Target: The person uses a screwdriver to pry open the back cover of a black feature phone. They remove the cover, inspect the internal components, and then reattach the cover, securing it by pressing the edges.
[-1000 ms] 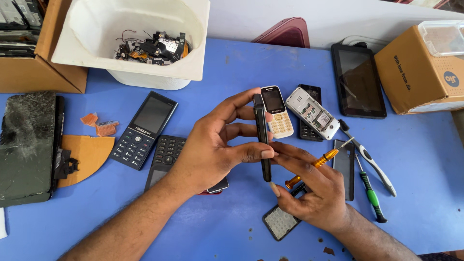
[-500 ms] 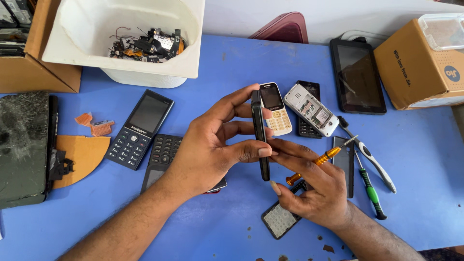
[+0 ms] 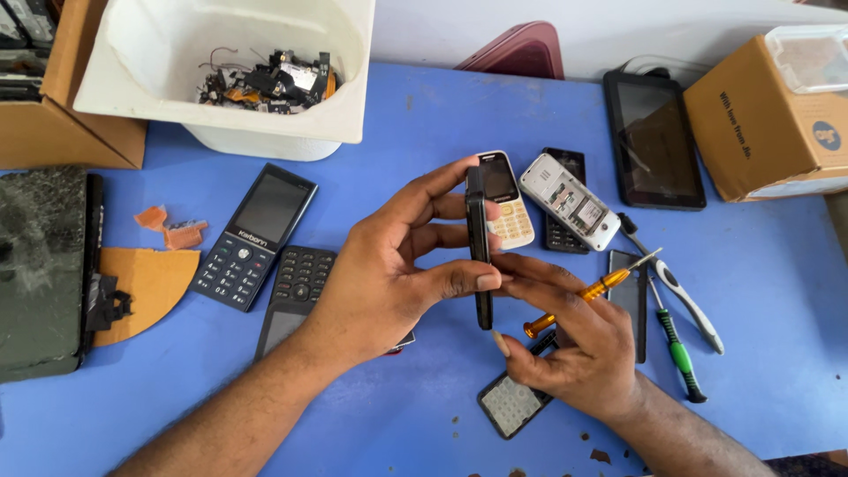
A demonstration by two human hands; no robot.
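Blue worktop (image 3: 751, 291) covered in dead phones, pretty much a repair bench; white plastic tub of circuit scraps (image 3: 238, 66) at the back, cardboard box (image 3: 760, 115) off to the right, dark tablet (image 3: 654, 137) lying flat beside it.

Left hand (image 3: 389, 274) has a slim black phone body (image 3: 480, 256) held edge-on above the worktop, thumb and fingers curled closed on it, pinching it upright. Right hand (image 3: 565, 340) sits just below and beside it, fingers touching the phone's lower edge, with a small orange-handled screwdriver (image 3: 587, 293) tucked in its closed grip, tip pointing away from the phone.

Looks to me like the inspect-the-seam stage, hunting for where the casing splits; screwdriver isn't in play yet. Next move probably needs the tool turned round so the tip meets the edge, while the left keeps the body steady; slipping off that thin side seems the likely snag.

Black keypad phone (image 3: 256, 234) and a white-and-cream keypad phone (image 3: 505, 199) lie untouched nearby.
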